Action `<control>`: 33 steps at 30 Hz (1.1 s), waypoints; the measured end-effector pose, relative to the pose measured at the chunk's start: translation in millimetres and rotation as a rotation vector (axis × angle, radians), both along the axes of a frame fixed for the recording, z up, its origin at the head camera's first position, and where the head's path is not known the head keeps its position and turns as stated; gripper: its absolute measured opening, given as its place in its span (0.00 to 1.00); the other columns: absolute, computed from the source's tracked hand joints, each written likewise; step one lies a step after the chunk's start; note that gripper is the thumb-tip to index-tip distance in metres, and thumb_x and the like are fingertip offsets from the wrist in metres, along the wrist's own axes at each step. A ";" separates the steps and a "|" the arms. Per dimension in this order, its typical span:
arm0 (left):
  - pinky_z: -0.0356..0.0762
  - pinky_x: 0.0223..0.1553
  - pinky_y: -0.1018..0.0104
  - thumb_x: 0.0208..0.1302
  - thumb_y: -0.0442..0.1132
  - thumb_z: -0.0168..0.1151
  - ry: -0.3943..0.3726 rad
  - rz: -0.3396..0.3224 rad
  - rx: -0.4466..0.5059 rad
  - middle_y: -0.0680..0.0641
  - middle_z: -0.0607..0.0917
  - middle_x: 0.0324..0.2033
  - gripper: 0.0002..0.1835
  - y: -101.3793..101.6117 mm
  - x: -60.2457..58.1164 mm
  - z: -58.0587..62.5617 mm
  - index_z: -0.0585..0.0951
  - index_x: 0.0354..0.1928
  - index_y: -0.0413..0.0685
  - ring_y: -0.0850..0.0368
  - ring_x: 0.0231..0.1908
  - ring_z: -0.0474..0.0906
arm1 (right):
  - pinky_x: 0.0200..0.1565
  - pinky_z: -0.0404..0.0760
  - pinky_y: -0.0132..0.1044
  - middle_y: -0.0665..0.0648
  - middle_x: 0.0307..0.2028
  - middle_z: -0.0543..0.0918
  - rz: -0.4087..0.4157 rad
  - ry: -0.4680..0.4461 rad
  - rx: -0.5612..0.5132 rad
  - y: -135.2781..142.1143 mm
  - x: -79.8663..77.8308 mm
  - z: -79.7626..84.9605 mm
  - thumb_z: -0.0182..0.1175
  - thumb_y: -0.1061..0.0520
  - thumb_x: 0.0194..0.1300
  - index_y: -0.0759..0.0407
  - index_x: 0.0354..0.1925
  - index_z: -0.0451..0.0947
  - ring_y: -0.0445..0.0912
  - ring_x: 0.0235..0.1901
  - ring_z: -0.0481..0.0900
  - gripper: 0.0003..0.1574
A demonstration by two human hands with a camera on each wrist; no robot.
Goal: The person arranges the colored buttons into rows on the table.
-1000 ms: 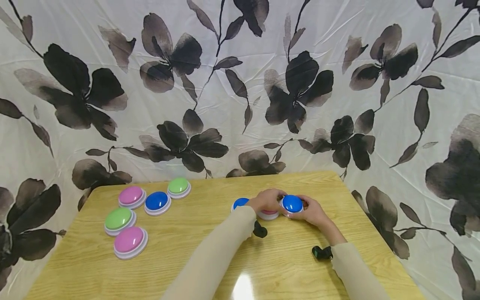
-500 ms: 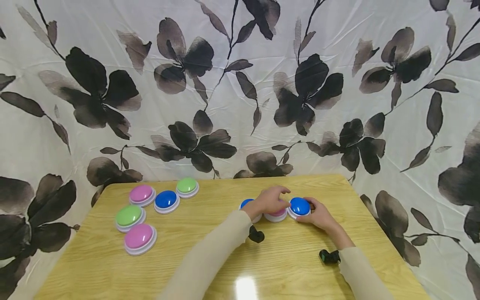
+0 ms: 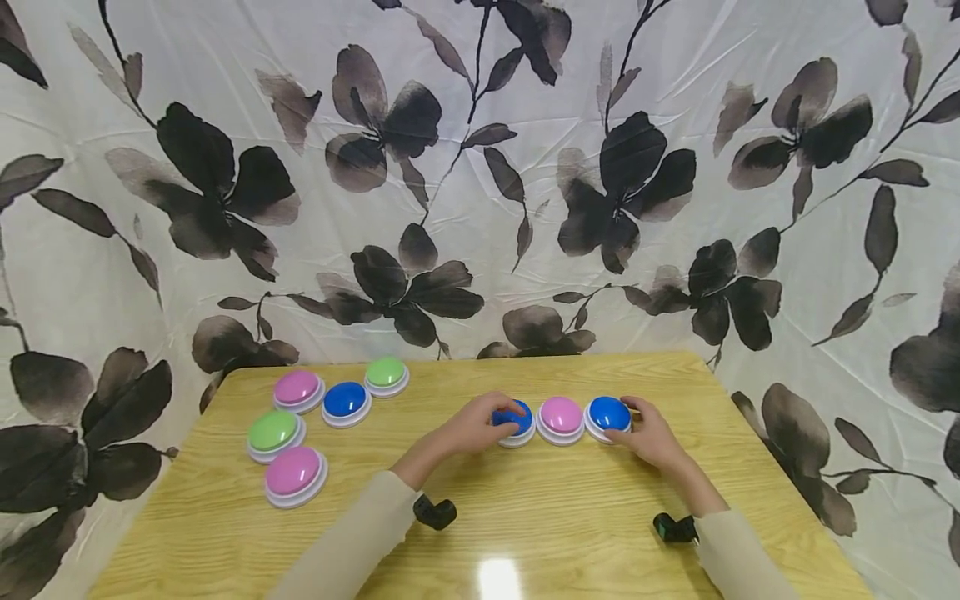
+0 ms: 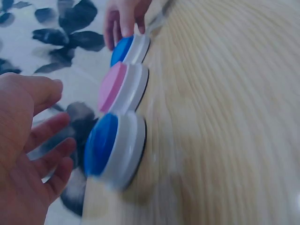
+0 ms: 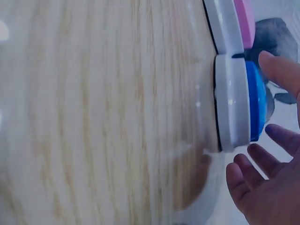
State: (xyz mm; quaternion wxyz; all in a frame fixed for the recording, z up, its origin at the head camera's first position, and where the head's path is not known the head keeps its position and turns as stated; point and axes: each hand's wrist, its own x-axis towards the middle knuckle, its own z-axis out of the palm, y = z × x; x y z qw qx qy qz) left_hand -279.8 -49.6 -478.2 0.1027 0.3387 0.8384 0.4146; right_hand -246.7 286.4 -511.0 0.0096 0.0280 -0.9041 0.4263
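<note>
Three round push buttons with white bases stand in a row on the right half of the table: a blue button, a pink button and another blue button. Over the left blue button hovers my left hand, fingers relaxed and spread; in the left wrist view a gap shows between the fingers and the blue dome. My right hand is around the right side of the right blue button. Its loose fingers stand apart from the dome in the right wrist view.
On the table's left side stand several more buttons: a pink one, a blue one, a green one, a green one and a pink one. A floral cloth hangs behind the wooden table.
My left hand has moved left from the pink button to above the left blue button, uncovering the pink one. My right hand has loosened from the right blue button, which now sits beside the pink one.
</note>
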 end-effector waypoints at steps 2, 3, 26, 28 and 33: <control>0.71 0.56 0.50 0.69 0.37 0.59 -0.006 0.012 0.001 0.50 0.80 0.50 0.14 -17.2 9.1 0.2 0.80 0.55 0.42 0.49 0.55 0.73 | 0.60 0.66 0.60 0.73 0.63 0.64 -0.003 0.025 0.027 -2.5 4.1 4.1 0.68 0.53 0.62 0.71 0.67 0.60 0.67 0.60 0.65 0.44; 0.71 0.56 0.49 0.69 0.37 0.59 -0.008 0.024 0.002 0.51 0.80 0.50 0.14 -25.3 13.8 0.3 0.80 0.54 0.42 0.50 0.55 0.73 | 0.59 0.66 0.60 0.73 0.63 0.65 -0.003 0.040 0.032 -3.8 5.9 5.9 0.68 0.54 0.62 0.70 0.66 0.61 0.66 0.60 0.65 0.42; 0.73 0.55 0.46 0.67 0.36 0.61 0.069 0.349 -0.077 0.56 0.82 0.48 0.11 -165.8 96.4 -9.1 0.82 0.51 0.48 0.51 0.55 0.75 | 0.42 0.79 0.36 0.61 0.47 0.82 0.119 0.132 -0.084 -51.5 59.1 17.2 0.65 0.59 0.64 0.64 0.52 0.78 0.53 0.48 0.78 0.19; 0.72 0.56 0.47 0.67 0.35 0.62 0.080 0.395 -0.083 0.57 0.82 0.48 0.12 -178.4 101.8 -9.8 0.82 0.51 0.49 0.52 0.55 0.75 | 0.42 0.78 0.36 0.60 0.46 0.83 0.142 0.111 -0.089 -57.0 63.6 16.7 0.65 0.59 0.64 0.64 0.51 0.79 0.51 0.47 0.78 0.17; 0.74 0.53 0.48 0.63 0.33 0.65 0.179 0.492 -0.074 0.55 0.83 0.46 0.12 -210.7 115.0 -14.1 0.83 0.49 0.47 0.52 0.52 0.77 | 0.41 0.78 0.35 0.59 0.43 0.83 0.234 0.081 -0.113 -70.8 72.3 16.1 0.63 0.59 0.66 0.64 0.50 0.78 0.47 0.43 0.79 0.16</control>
